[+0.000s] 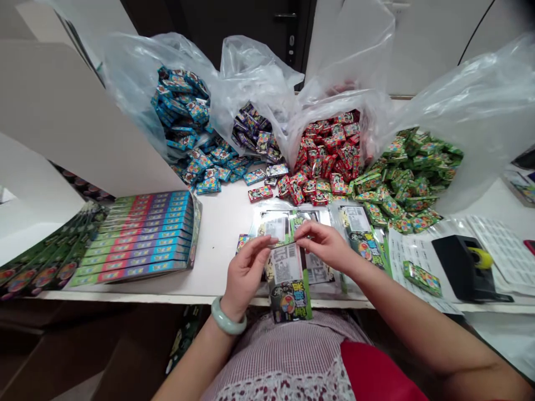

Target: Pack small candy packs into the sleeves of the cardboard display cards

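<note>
Head view: at the centre of the frame, a flat printed packet (288,295) hangs over the near edge of the white tabletop (221,223), its pale label panel at the top and a dark, colourful design with green lettering strips below. The left hand (244,273), with a pale green bangle (228,321) at its wrist, pinches the packet's upper left edge between thumb and fingers; the right hand (324,243) grasps the upper right corner with its fingertips. Just behind and beneath the hands, more packets in clear film lie on the tabletop, and another packet (363,236) lies right of centre, partly behind the right forearm. Across the upper middle of the frame stand clear plastic bags (257,61), mouths open toward the person, with small boxes spilling out: blue boxes (179,106) at upper left, purple boxes (253,131) beside them, red boxes (330,142) near the centre, green boxes (418,172) toward the right. At left, a long row of striped cartons (142,236) in green, red, purple and blue leans together, next to fanned dark printed cards (45,256). At lower right, a black tape dispenser (455,267) with a yellow core sits among printed label sheets (497,245), and a single green box (422,278) lies just to its left.
</note>
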A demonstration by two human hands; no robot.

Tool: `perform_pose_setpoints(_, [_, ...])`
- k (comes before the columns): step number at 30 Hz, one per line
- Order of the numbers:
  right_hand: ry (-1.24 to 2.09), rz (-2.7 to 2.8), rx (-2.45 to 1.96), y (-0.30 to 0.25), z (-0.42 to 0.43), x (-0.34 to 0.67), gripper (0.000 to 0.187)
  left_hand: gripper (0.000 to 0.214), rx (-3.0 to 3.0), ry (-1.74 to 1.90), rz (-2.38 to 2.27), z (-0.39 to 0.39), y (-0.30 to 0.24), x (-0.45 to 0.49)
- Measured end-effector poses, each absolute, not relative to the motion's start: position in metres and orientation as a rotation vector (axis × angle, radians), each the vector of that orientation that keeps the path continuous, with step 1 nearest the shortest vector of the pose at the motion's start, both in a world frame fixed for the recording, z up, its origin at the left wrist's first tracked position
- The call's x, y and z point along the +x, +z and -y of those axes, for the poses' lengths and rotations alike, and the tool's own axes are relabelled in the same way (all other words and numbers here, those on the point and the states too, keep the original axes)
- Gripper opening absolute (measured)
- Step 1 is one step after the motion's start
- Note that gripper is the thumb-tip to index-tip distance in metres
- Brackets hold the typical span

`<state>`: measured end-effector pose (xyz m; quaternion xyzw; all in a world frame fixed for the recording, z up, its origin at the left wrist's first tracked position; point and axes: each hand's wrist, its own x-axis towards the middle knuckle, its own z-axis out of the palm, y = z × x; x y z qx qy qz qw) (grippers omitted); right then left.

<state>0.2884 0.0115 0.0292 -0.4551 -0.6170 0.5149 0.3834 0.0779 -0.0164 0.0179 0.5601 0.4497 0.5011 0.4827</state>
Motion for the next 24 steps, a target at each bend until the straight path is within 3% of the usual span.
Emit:
perform_pose_setpoints(7, [1.203, 1.775, -1.153, 0.038, -0.011, 0.286, 0.013, 0.004, 1.399, 1.232, -1.031, 0.009, 0.023, 0.077])
perform_pose_setpoints(11, [1.386, 1.578, -1.261, 0.043, -0.018, 0.280, 0.016, 0.013, 1.225, 1.150, -1.113, 0.001, 0.032, 0.081])
perform_pose_setpoints(16, [1.681, 1.455, -1.221, 0.051, -0.022, 0.280, 0.018, 0.009, 1.240, 1.067, -1.100, -0.003, 0.041, 0.080])
perform_pose_setpoints(24, [1.386, 1.707, -1.221, 0.055, -0.014, 0.283, 0.011, 0.010, 1.289, 0.844, -0.950, -0.019, 0.045, 0.065])
